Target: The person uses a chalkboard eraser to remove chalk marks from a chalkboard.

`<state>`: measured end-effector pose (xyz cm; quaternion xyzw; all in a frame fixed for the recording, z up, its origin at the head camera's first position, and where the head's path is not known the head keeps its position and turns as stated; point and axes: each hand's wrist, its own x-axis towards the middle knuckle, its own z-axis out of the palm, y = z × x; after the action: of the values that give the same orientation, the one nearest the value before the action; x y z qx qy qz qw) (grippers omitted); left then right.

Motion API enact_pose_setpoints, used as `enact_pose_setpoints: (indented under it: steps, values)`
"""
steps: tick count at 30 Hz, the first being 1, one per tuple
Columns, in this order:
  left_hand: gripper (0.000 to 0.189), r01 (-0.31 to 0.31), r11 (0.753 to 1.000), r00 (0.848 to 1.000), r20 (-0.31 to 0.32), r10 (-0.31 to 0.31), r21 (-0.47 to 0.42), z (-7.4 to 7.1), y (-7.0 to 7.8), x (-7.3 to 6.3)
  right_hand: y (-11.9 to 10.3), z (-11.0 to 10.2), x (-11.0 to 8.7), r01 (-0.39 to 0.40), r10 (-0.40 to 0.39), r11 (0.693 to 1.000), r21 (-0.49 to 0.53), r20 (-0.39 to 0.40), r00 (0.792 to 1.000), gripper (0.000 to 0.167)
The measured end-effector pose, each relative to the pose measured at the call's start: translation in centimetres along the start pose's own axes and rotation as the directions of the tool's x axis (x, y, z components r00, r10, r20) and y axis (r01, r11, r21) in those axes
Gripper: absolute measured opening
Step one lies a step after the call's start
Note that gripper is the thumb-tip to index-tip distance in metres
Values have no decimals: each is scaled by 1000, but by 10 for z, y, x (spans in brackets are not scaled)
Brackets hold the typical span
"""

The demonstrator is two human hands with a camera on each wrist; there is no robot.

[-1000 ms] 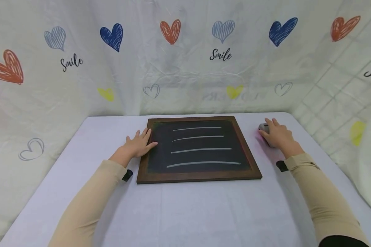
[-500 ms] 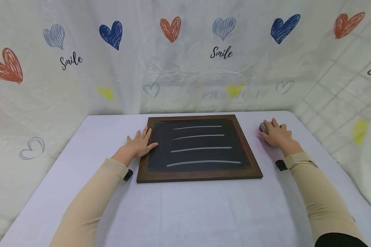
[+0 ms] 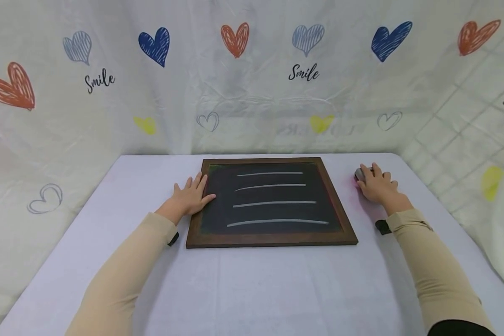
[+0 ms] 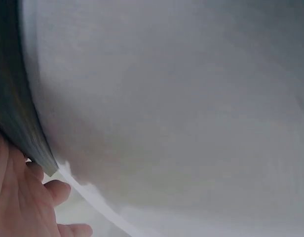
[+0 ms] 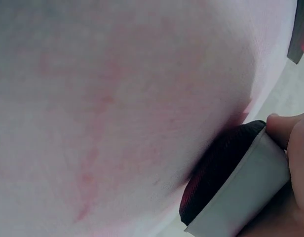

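Slightly shifted since a second ago, the right hand (image 3: 380, 187) grips a smooth grey eraser (image 5: 248, 180) (its pad black and textured), right of the chalkboard (image 3: 273, 212); its wrist view cuts off most fingers. Left hand (image 3: 187, 197), fingers spread, rests on the chalkboard's brown frame (image 3: 273, 240).

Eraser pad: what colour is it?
Black, pinkish at one end; the eraser pad shows best in the right wrist view.
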<state>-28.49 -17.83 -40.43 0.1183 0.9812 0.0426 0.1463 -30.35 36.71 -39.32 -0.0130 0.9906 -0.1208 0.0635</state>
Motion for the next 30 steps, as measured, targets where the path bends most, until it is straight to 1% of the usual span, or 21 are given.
enact_pose_setpoints:
  steps: [3, 6, 9, 13, 18, 26, 30]
  values:
    - [82, 1, 1000, 1000, 12, -1, -1, -2, 1, 2, -1, -1, -2, 4, -4, 1000, -1, -11, 1000, 61]
    - [82, 1, 1000, 1000, 17, -1, -2, 0, -1, 7, -2, -4, -4, 21, -21, 1000, 2, -21, 1000, 62]
    - [82, 3, 1000, 1000, 22, -3, -4, -1, 1, 4, -5, -7, -5, 53, -53, 999, 0, -27, 998, 63]
    - [81, 5, 1000, 1000, 13, -4, -4, -5, 5, -5, -9, -9, -6, 98, -99, 995, -7, -41, 994, 63]
    - [80, 0, 1000, 1000, -7, 0, 1, -5, 4, -5, -15, -14, -12, 148, -150, 989, -25, -65, 987, 61]
    - [81, 0, 1000, 1000, -10, 0, 9, -3, 3, -3, -27, -16, -22, 261, -269, 961, -95, -84, 959, 59]
    - [81, 1, 1000, 1000, -12, 0, 19, -3, 2, -3, -36, -14, -27, 314, -328, 941, -126, -113, 938, 56]
